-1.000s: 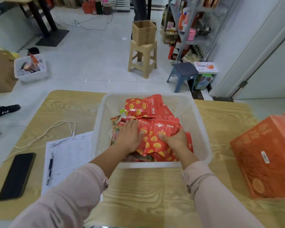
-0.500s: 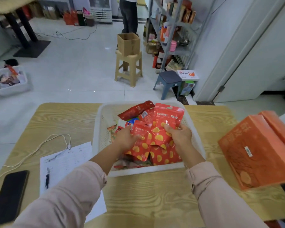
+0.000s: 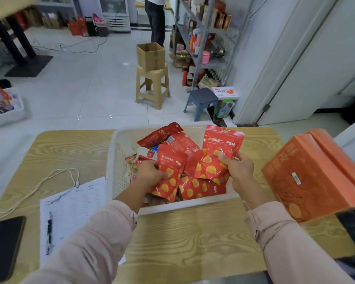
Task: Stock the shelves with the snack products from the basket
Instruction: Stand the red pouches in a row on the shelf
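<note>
While above basket — packet, right hand

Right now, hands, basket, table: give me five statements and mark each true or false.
1. The right hand holds a spotted red pouch above the basket. True.
2. The left hand is empty. False: it grips a second pouch.
3. Those two are the only pouches at the basket. False: other pouches lie in it beneath them.
4. The orange box is to the right of the basket. True.
5. The phone lies on the paper sheet. False: it lies on the table, left of the sheet. A pen lies on the sheet.
</note>
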